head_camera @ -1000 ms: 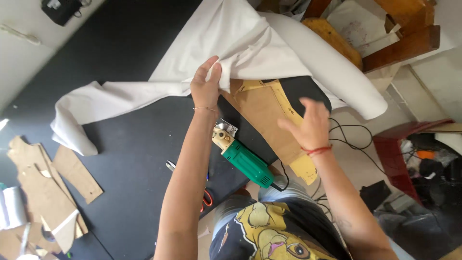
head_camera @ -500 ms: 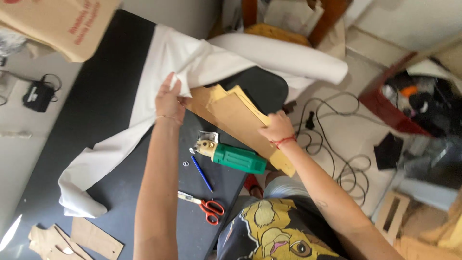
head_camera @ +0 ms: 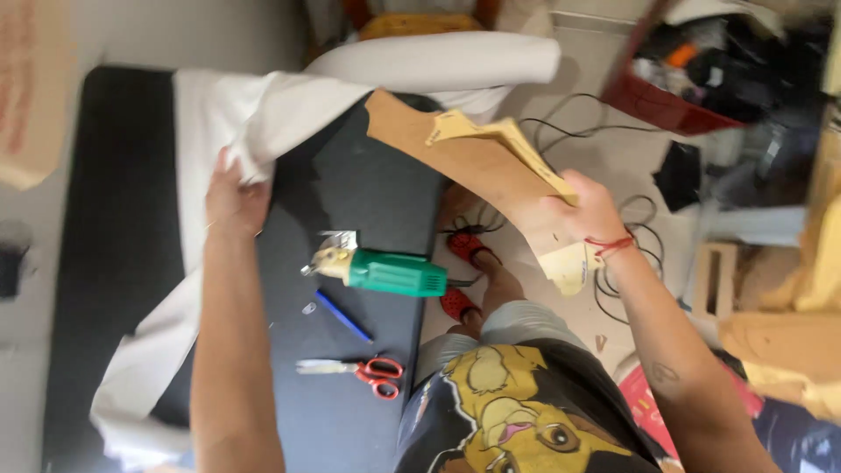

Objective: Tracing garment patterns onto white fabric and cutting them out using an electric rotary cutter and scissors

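Observation:
My left hand (head_camera: 235, 197) grips a fold of white fabric (head_camera: 263, 114) that lies over the black table (head_camera: 350, 193). My right hand (head_camera: 583, 210) holds a stack of brown and yellow cardboard pattern pieces (head_camera: 464, 153), lifted off the table's right edge. A green electric cutter (head_camera: 385, 271) lies on the table between my arms, nearest my left forearm. A blue pen (head_camera: 343, 317) and red-handled scissors (head_camera: 363, 371) lie nearer to me.
A white fabric roll (head_camera: 438, 60) lies along the table's far end. Black cables (head_camera: 613, 131) trail on the floor at right, near a red bin (head_camera: 666, 105) and wooden pieces (head_camera: 793, 342). My feet in red sandals (head_camera: 464, 250) show below the table edge.
My right hand has closed on the cardboard patterns and lifted them off the table toward the right. My left hand has kept hold of the white fabric. The camera view has shifted.

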